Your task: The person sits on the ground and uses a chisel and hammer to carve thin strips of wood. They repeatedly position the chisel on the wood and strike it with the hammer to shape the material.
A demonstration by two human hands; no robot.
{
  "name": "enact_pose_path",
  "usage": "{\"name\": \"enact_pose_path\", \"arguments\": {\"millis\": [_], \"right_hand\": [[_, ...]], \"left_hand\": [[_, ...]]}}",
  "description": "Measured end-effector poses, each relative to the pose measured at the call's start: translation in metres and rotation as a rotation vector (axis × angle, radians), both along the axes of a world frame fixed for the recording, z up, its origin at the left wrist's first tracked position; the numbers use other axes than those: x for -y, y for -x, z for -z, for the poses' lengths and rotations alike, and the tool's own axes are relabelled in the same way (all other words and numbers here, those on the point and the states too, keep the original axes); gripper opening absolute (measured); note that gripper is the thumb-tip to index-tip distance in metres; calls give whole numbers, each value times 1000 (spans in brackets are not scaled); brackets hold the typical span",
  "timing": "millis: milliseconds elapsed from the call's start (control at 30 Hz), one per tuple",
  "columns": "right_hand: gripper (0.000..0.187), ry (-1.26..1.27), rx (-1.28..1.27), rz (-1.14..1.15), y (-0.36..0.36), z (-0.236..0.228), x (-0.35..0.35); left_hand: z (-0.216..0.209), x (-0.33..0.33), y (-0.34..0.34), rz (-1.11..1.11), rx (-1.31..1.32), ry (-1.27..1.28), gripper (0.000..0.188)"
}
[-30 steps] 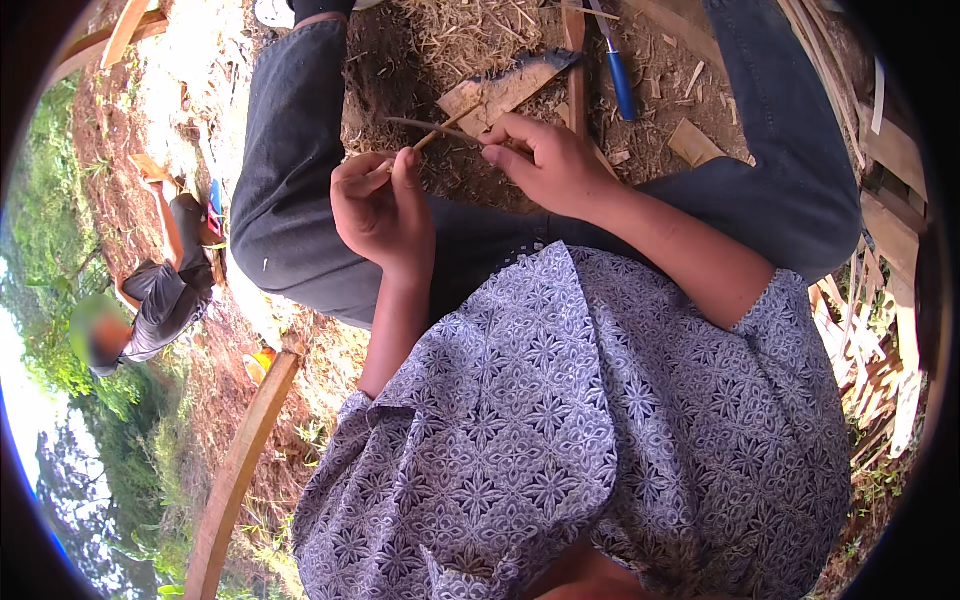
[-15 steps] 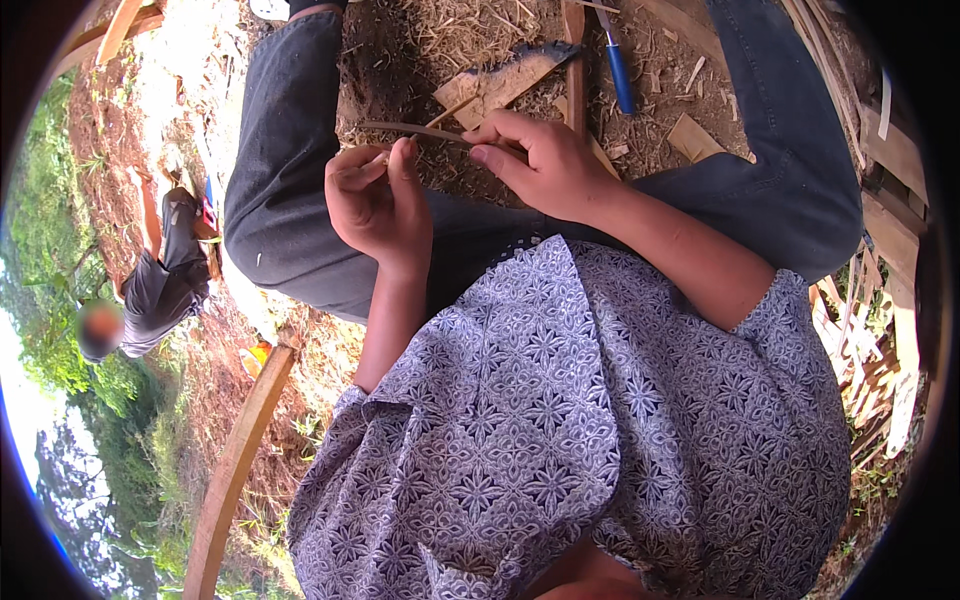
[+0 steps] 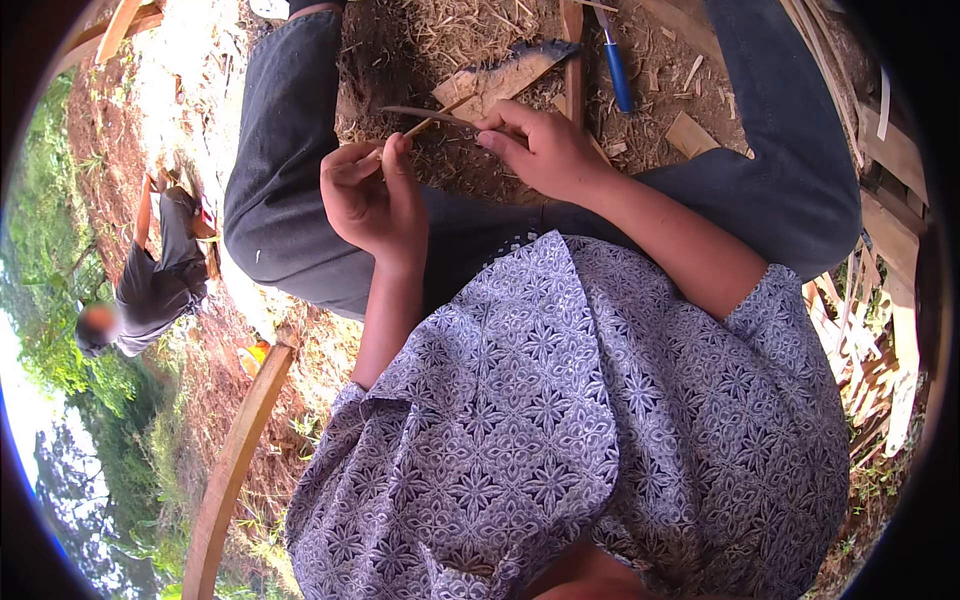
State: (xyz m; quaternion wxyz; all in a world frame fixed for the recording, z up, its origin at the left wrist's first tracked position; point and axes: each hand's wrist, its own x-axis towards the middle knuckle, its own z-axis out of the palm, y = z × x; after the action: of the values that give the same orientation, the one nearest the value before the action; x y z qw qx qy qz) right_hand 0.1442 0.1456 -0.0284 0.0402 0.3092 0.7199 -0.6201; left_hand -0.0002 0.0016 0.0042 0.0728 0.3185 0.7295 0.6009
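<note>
My left hand [image 3: 372, 200] is closed, its thumb and fingers pinching a thin wooden stick [image 3: 432, 121] that slants up to the right. My right hand [image 3: 540, 145] is wrapped round the end of a slim, slightly curved, blade-like strip [image 3: 425, 113], grey-brown and tapering toward the left. The strip crosses the stick between the two hands; whether they touch I cannot tell. Its gripped end is hidden in my fingers. On the ground beyond my right hand lies a blue-handled tool [image 3: 619, 80] with a narrow metal shaft.
A flat wood piece with a dark edge [image 3: 510, 80] rests beyond my hands, beside an upright-running wooden bar [image 3: 574, 75]. Shavings litter the ground between my legs. Wood strips [image 3: 895, 250] are piled at the right. A curved beam [image 3: 235, 460] and another person [image 3: 160, 265] are at the left.
The blade-like strip has shifted right and slightly away along the stick, with its tip now farther right. My left hand has moved a little left; more of the stick shows.
</note>
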Motion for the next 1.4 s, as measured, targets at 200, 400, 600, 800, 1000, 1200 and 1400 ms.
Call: {"name": "enact_pose_path", "arguments": {"millis": [200,400,600,800,1000,1200,1400], "right_hand": [[22,-133,-114,23,6,-13,1],[25,-10,-50,51,3,1,3],[21,-76,-236,126,3,18,13],[22,-18,-17,8,3,-6,-4],[23,-29,-79,62,8,0,-6],[19,-80,-6,57,3,5,0],[23,3,-151,11,3,-19,2]], "left_hand": [[0,-5,3,-6,-19,31,24],[5,-7,6,3,2,-30,23],[8,-2,9,-60,44,-46,22],[2,0,3,-43,57,-22,21],[3,-4,2,-13,16,-10,21],[-1,-4,-3,-6,25,-13,20],[4,-1,-3,-12,-9,-3,21]]}}
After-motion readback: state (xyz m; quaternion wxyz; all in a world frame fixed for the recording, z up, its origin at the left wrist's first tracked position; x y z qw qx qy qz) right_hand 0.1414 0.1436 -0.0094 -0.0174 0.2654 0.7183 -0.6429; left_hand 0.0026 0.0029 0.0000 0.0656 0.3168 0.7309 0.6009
